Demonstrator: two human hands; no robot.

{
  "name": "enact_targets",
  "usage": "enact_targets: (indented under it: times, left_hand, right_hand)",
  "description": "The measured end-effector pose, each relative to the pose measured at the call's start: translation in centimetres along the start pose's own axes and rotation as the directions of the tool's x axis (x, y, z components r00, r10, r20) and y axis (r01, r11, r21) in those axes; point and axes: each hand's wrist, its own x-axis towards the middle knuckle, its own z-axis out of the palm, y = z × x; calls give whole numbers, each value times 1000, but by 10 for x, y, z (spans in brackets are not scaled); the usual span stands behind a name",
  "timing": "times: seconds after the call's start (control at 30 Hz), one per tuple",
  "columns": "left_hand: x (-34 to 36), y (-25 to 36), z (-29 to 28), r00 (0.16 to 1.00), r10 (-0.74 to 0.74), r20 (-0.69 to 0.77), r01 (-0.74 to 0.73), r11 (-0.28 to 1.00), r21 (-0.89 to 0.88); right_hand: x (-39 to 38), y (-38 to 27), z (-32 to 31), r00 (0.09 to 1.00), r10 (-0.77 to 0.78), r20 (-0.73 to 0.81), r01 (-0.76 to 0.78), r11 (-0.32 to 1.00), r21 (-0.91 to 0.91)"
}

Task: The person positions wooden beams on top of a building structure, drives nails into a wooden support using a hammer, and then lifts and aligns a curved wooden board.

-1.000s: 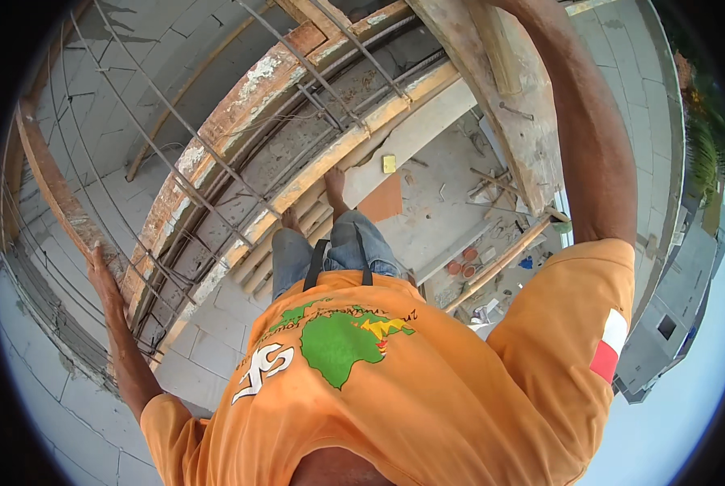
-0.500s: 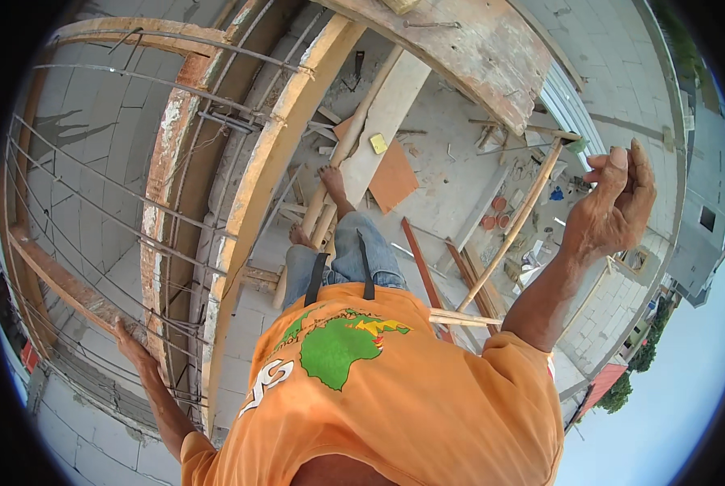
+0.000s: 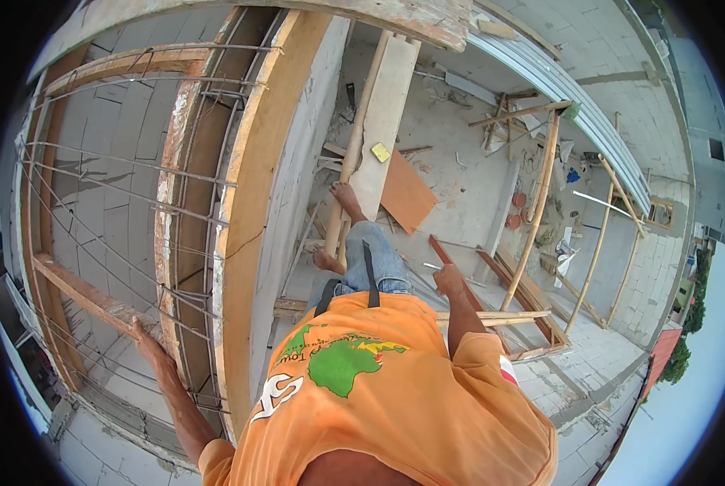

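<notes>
My left hand (image 3: 150,342) is at the near end of a wooden crosspiece (image 3: 95,296), beside the steel rods; it appears closed over the wood, with some fingers hidden. My right hand (image 3: 450,282) is low by my right hip, its fingers curled in; whether anything is in them I cannot make out. Thin steel rods (image 3: 127,170) cross between timber boards on my left, and a long pale beam (image 3: 253,186) runs alongside. My bare feet are on a bamboo pole (image 3: 362,113) and the narrow board (image 3: 387,105) next to it.
A yellow object (image 3: 381,152) lies on the narrow board. Below are an orange-brown panel (image 3: 407,194), bamboo props (image 3: 532,219) and scattered debris. A wide plank (image 3: 395,16) juts across at the top. Corrugated metal sheets (image 3: 573,97) lie near the block wall (image 3: 646,275).
My right hand has swung down and inward from the raised position at the right to beside my hip. The view has shifted; my left hand stays at the crosspiece.
</notes>
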Motion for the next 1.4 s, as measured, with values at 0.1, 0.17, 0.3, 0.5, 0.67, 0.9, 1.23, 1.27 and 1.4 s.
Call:
enact_targets:
  times: [0.1,0.17,0.3,0.5,0.67,0.9,1.23,1.27,1.4]
  left_hand:
    - [9,-6,-7,999,-32,19,33,999,-41]
    - [11,-2,-3,999,-5,54,11,995,-103]
    - [2,-2,-9,999,0,41,8,983,-185]
    - [8,-14,-1,991,133,14,-129,979,-156]
    - [17,-24,-13,989,147,-18,-148,979,-141]
    - [12,-18,-6,983,164,-83,-177,966,-191]
    - [5,-12,-8,990,142,10,-139,983,-119]
    - [9,-17,-10,985,171,-37,-174,974,-144]
    - [16,-15,-7,992,124,-31,-127,980,-152]
  right_hand:
    - [-9,0,22,999,20,-28,-16,993,119]
    - [10,11,43,924,-346,-166,337,938,-80]
    - [24,-26,39,944,-290,-157,303,951,66]
    - [18,-51,33,891,-381,-245,420,898,132]
    - [-9,-75,38,920,-376,-107,383,923,43]
    - [-15,-82,45,886,-446,-124,451,892,11]
    - [5,-78,61,846,-519,-122,520,854,-27]
    - [6,-77,63,814,-566,-135,563,824,-59]
    - [38,-48,90,730,-646,-226,633,762,-135]
